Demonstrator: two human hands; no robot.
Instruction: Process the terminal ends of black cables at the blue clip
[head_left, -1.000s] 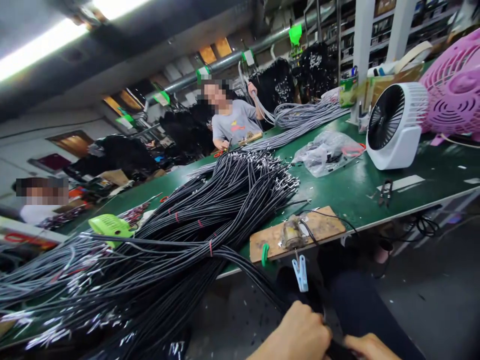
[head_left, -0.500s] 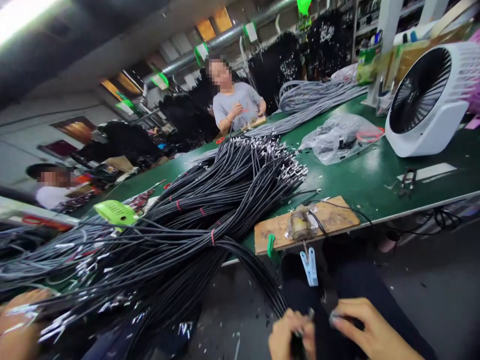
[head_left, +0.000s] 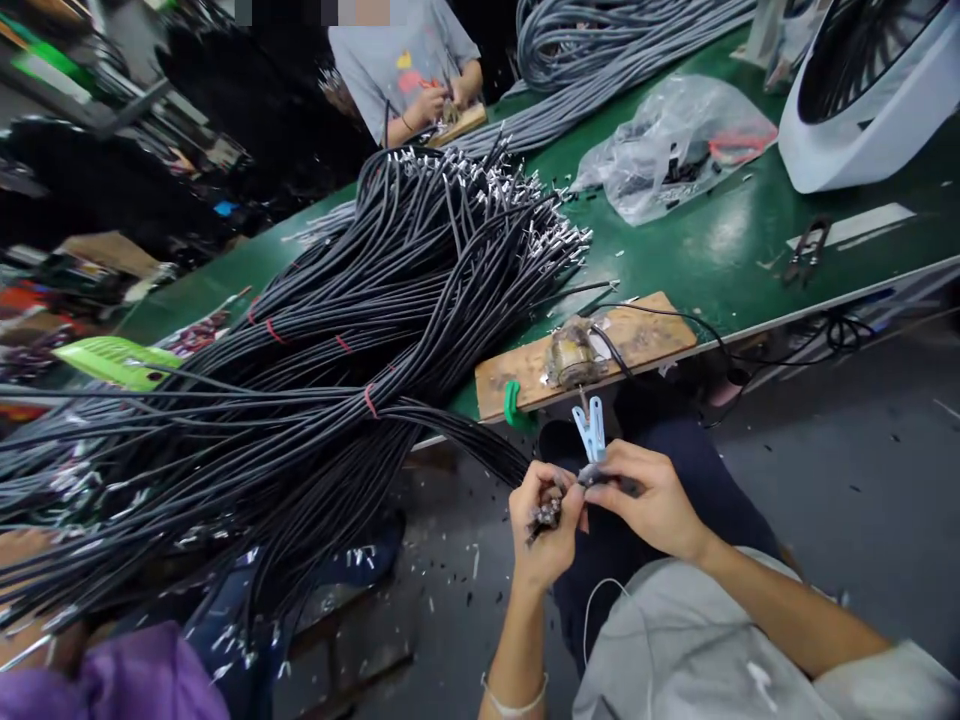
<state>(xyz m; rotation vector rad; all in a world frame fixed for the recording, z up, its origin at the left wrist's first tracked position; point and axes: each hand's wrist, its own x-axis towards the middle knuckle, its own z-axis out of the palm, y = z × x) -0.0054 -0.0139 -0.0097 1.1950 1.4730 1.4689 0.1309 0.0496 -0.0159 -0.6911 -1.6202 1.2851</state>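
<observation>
My left hand (head_left: 541,535) is closed around the ends of a bunch of black cables (head_left: 484,440), which runs down to it from the heap on the table. My right hand (head_left: 656,497) pinches a small grey piece (head_left: 590,474), perhaps a cable end; the fingers partly hide it. Both hands nearly touch, above my lap. Just above the fingertips hangs a light blue clothespin (head_left: 591,430) on a thin rod. That rod comes from a small taped, motor-like device (head_left: 571,355) on a wooden board (head_left: 501,385) at the table edge.
Black cables with white tips (head_left: 420,300) heap over the green table (head_left: 720,270). Behind lie a clear plastic bag (head_left: 652,150), a white fan (head_left: 847,150) and small snips (head_left: 808,250). One person (head_left: 405,70) works opposite; another's purple clothing (head_left: 142,675) is at lower left.
The view has tipped downward, so more of my arms shows. My hands, apart before, have come together just below the clothespin. My left hand still holds the cable bunch.
</observation>
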